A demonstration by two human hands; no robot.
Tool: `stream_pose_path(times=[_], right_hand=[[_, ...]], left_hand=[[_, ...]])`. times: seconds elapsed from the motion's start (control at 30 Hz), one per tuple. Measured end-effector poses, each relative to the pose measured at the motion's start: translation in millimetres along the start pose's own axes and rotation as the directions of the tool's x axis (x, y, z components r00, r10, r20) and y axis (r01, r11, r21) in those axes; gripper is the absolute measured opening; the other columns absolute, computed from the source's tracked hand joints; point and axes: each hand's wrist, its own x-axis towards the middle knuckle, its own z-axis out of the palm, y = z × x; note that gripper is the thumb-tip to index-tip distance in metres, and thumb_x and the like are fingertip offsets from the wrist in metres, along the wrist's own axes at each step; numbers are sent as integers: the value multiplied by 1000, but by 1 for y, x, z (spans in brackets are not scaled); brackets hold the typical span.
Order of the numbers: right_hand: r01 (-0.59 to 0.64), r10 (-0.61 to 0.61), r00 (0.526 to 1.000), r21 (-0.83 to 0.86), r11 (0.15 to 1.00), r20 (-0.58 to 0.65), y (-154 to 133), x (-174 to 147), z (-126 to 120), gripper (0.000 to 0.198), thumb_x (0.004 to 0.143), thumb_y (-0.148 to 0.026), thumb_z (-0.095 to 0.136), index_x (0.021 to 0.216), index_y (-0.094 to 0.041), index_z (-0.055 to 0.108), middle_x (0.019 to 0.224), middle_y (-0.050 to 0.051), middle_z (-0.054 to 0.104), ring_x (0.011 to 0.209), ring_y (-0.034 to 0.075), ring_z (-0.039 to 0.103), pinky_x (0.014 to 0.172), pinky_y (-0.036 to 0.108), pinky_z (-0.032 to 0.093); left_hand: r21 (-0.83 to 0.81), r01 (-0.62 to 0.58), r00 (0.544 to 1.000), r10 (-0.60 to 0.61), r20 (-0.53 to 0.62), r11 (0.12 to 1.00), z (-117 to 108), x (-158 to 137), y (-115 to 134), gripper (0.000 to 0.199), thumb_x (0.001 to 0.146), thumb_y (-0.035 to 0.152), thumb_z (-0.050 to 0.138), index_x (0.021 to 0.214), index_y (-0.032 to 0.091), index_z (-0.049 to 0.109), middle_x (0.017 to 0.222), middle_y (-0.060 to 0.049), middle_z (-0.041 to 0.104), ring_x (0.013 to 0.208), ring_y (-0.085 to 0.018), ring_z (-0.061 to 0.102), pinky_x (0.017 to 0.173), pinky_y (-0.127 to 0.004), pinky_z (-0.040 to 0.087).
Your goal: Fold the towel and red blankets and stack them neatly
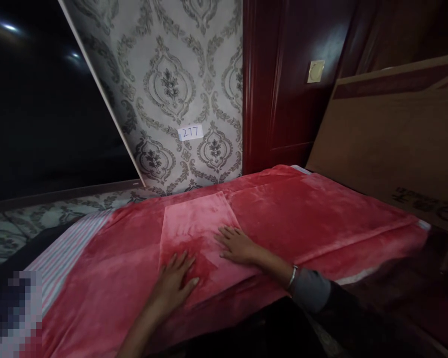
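Note:
A red plush blanket [276, 214] is spread across the surface before me. On its middle lies a roughly rectangular pink piece of plush cloth [194, 214], with darker smudges in its nap. My left hand [176, 281] rests palm down on the near left part of this piece, thumb apart from the fingers. Flat on its right side is my right hand [239, 246], fingers stretched toward the upper left. Neither hand grips anything. A striped cloth [72, 243] shows from under the blanket's left end.
A large dark screen [48, 99] stands at the left. Behind the blanket is a patterned wall [171, 64] bearing a paper label [190, 132] marked 277. A dark red wood panel [283, 99] and a big cardboard box [392, 134] border the right side.

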Motion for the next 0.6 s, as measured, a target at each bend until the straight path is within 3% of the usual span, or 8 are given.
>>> stream_pose_path(times=[0.1,0.2,0.3,0.47,0.6], right_hand=[[-13,13,1000,-14,1000,-8,6,9,-26,60,95,-40,62,149,-17,50,152,17,48,141,31,44,115,43,36],[-68,62,985,-32,997,-160,5,35,-46,56,99,-40,55,149,-16,49,150,17,50,139,30,46,114,43,38],[-98,84,969,-51,994,-232,8,57,-41,62,102,-45,48,157,-17,36,163,15,30,150,30,26,121,50,24],[-90,78,982,-64,994,-173,29,57,3,67,103,-51,41,159,-17,29,166,13,21,154,29,14,122,55,16],[-77,75,992,-16,997,-104,43,51,2,68,103,-53,39,160,-18,27,166,13,18,154,28,13,121,55,18]], left_hand=[[-107,-26,999,23,-29,994,-32,36,-7,48,98,40,37,135,26,64,135,-6,67,125,-24,63,108,-39,48],[-16,24,992,-26,-126,1000,-48,83,0,54,99,37,35,145,16,53,150,-12,54,139,-26,50,115,-42,39],[129,95,987,-77,-142,987,-35,115,8,61,98,42,39,154,18,39,163,-15,31,152,-34,27,119,-61,26],[234,110,983,-70,-173,966,7,118,4,60,101,47,32,155,22,38,164,-14,32,152,-37,25,118,-68,20],[193,104,988,-80,-130,976,8,117,-3,61,100,49,32,155,22,37,164,-13,30,153,-36,22,119,-67,18]])
